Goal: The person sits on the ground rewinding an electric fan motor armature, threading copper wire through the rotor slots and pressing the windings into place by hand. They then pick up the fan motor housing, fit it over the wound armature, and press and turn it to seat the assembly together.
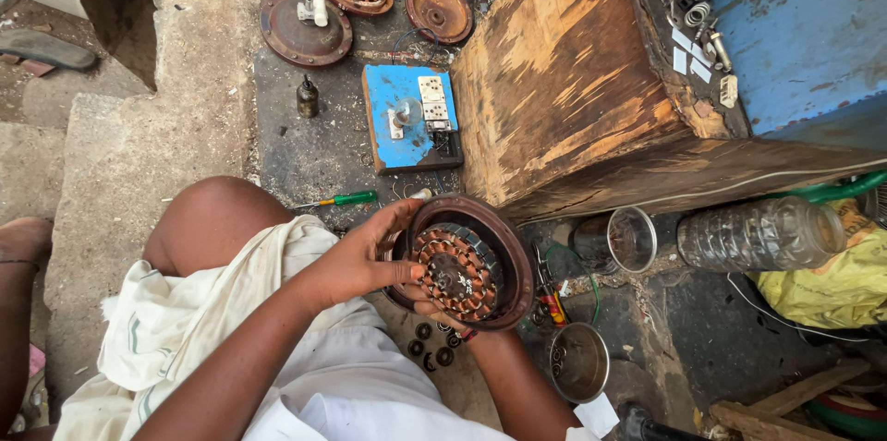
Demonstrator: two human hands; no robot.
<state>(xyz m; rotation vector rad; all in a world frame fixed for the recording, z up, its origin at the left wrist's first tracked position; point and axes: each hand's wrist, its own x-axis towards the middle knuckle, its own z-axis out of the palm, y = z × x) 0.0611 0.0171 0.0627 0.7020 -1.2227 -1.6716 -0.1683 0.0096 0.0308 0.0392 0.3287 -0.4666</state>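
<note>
— Gritty workshop floor, seen from above; what sits at the centre?

— One round brown motor shell point(462, 261), held face-up over the person's lap, just below the corner of a big worn wooden box point(573, 81). Inside the shell, a ring of copper windings point(457, 270) faces the camera.

— How is it gripped?

— Left hand point(356, 261) clasps the shell's left rim, fingers curled over the edge and thumb reaching toward the windings. Right hand point(462, 321) cups it from underneath; only fingertips show at the lower rim, so its grip looks closed on the shell but is mostly hidden.

— Which hand is nearer the windings?

— Left. Its thumb tip lies just beside the winding ring, on the ring's left. The shell's flat face tilts slightly toward the viewer, its axle pointing up at the camera.

— Anything else around the box?

— Left of the box lies a blue switchboard point(411, 118); above that, three more round shells point(305, 25). A green screwdriver point(337, 200) lies left of the held shell. Below the box stand two metal cups point(577, 362) and a clear plastic jar point(762, 233) on its side. Small black washers point(430, 349) lie under the shell
</note>
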